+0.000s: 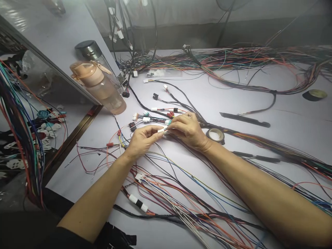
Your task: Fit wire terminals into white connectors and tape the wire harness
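White worktable (285, 103), slanted grey panel (52, 31), dim back wall (194, 33).

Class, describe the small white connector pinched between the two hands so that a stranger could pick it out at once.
On the white table strewn with coloured wires, find where the left hand and right hand meet. Pinched between them is the white connector. Unlike the red connectors and teal connector just behind it, it alone is held.

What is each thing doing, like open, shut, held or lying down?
Left hand: shut on the white connector.
Right hand: pinching the same connector.
Peach bottle: lid shut.
Tape roll: lying flat on the table.
Wire harness: spread loose over the table.
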{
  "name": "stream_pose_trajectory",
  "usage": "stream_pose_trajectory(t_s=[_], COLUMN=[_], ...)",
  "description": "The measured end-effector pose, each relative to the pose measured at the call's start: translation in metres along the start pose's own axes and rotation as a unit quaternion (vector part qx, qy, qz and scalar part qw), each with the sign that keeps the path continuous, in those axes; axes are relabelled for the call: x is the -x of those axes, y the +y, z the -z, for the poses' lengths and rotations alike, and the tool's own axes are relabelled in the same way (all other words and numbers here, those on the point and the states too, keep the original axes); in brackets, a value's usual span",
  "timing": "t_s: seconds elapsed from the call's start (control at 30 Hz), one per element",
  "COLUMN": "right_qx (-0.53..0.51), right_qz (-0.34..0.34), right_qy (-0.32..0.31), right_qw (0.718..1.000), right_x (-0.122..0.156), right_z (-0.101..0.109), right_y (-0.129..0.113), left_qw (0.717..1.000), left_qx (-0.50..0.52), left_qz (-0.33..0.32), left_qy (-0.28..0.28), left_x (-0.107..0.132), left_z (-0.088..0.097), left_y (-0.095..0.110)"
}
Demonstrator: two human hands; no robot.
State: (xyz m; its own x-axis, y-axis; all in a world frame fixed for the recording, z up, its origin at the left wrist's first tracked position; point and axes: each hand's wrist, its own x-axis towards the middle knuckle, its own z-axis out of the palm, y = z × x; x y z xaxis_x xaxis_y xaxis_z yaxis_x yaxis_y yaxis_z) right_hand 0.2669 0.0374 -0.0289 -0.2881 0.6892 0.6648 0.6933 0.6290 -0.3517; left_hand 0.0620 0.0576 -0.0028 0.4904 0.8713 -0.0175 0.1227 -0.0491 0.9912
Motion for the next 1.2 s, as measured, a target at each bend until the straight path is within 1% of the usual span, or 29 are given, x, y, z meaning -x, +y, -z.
stream_pose_trajectory(t_s=[0.07, 0.13, 0.2, 0.3, 0.47, 0.63, 0.73, 0.87, 1.03, 1.1, 1.13, 1.2], right_qx=[0.01, 0.025, 0.044, 0.066, 0.071, 0.077, 0.081, 0.074, 0.05, 0.042, 0.041, 0.047], right_qz=[0.014, 0.019, 0.021, 0.017, 0.013, 0.03, 0.027, 0.007, -0.053, -0.068, -0.069, -0.065], right_qy=[0.001, -0.003, -0.016, -0.035, -0.035, -0.019, -0.018, -0.034, -0.047, -0.054, -0.056, -0.055], right_qw=[1.0, 0.999, 0.999, 0.997, 0.997, 0.996, 0.996, 0.997, 0.996, 0.995, 0.995, 0.995], right_x=[0.0, 0.0, 0.0, -0.001, -0.001, -0.002, -0.003, -0.002, 0.002, 0.002, 0.001, -0.003], right_z=[0.001, 0.003, 0.006, 0.009, 0.009, 0.009, 0.01, 0.01, 0.007, 0.004, 0.004, 0.008], right_y=[0.0, 0.0, -0.001, -0.002, -0.002, -0.003, -0.003, -0.004, -0.001, 0.0, -0.001, -0.004], left_qw=[0.999, 0.998, 0.996, 0.994, 0.993, 0.993, 0.993, 0.995, 0.994, 0.993, 0.99, 0.977], left_qx=[0.021, 0.02, 0.017, 0.014, 0.003, 0.007, 0.01, 0.015, 0.022, -0.001, -0.031, -0.12], left_qz=[-0.017, -0.046, -0.074, -0.095, -0.093, -0.098, -0.096, -0.081, -0.081, -0.093, -0.105, -0.14], left_qy=[0.022, 0.036, 0.046, 0.057, 0.073, 0.066, 0.063, 0.065, 0.068, 0.076, 0.086, 0.109], left_x=[0.003, 0.004, 0.004, 0.003, 0.001, 0.0, 0.0, 0.001, -0.001, -0.001, -0.001, 0.004], left_z=[-0.001, -0.001, -0.001, -0.001, -0.001, 0.0, -0.001, -0.003, -0.007, -0.006, -0.004, 0.003], left_y=[-0.003, -0.006, -0.009, -0.013, -0.015, -0.015, -0.013, -0.01, -0.014, -0.011, -0.007, 0.01])
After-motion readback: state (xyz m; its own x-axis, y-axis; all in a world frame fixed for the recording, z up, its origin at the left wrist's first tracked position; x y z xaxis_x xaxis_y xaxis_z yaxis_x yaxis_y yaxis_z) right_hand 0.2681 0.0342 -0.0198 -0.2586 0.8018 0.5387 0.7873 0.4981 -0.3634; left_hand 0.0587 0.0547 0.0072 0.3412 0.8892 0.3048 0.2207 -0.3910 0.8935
